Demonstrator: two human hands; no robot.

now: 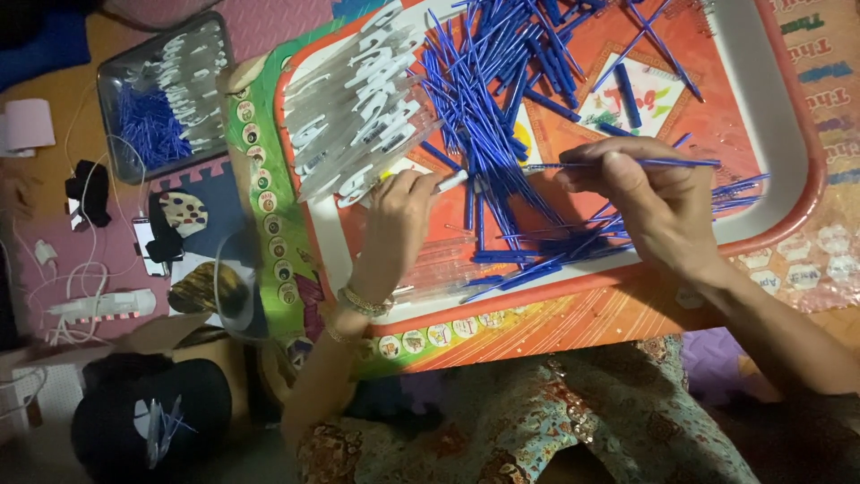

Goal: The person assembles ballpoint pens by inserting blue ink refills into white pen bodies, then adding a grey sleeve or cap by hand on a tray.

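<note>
Patterned lap cloth (537, 421) at bottom edge; both hands over red tray (788, 206) on low printed table (269, 233).
Left hand (399, 220) curled, fingertips pinching a clear pen barrel with white tip (451, 182); right hand (649, 202) closed in a pinch on a thin blue refill (663, 163), held level and pointing at the barrel tip, the two ends just apart; loose blue refills (484, 81) heaped across tray centre; clear barrels with white clips (358, 108) piled at tray's left; grey tray (112, 90) with more of both on the floor, well apart; dark cap (152, 421) lower left.
</note>
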